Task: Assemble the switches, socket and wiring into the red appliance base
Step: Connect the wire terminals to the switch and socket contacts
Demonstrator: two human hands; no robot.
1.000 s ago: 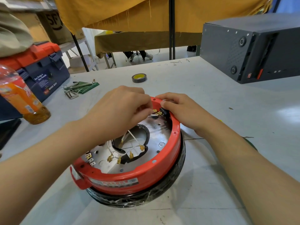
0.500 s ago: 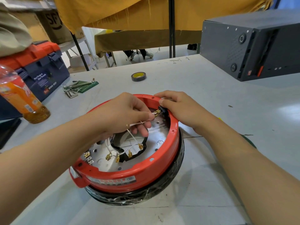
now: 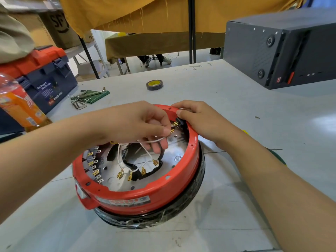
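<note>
The left hand (image 3: 138,122) is pinching a white wire (image 3: 158,140) with a brass spade connector (image 3: 171,131) toward the black socket (image 3: 179,122), which the right hand (image 3: 198,120) is gripping against the far rim of the red appliance base (image 3: 145,190) on the grey table (image 3: 236,110). Four loose connectors (image 3: 131,175) are lying unattached inside, so most wiring seems to be remaining, while a tape roll (image 3: 154,84), hex keys (image 3: 85,98) and toolbox (image 3: 41,77) are sitting well clear.

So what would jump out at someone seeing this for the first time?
The red appliance base sits mid-table, open side up. The left hand pinches a white wire with a brass connector by a black socket at the far rim, which the right hand steadies. An orange drink bottle stands at left.
</note>
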